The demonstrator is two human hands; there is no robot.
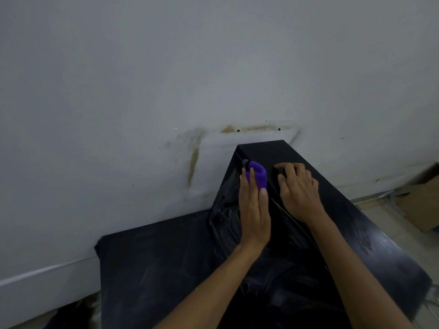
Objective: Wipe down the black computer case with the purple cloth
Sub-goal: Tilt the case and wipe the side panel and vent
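The black computer case (332,205) stands upright before me, its far end against the wall. My left hand (254,210) presses the bunched purple cloth (257,173) against the case's left side near the top far corner, with fingers and thumb held around the cloth. On the case's top panel, just right of the cloth, my right hand (299,188) rests with its fingers bent over the surface. Neither hand hides the other.
A flat black panel (154,269) lies low to the left of the case, dusty and smeared. The stained grey wall (190,79) is right behind. A cardboard box (425,203) sits on the floor at the right edge.
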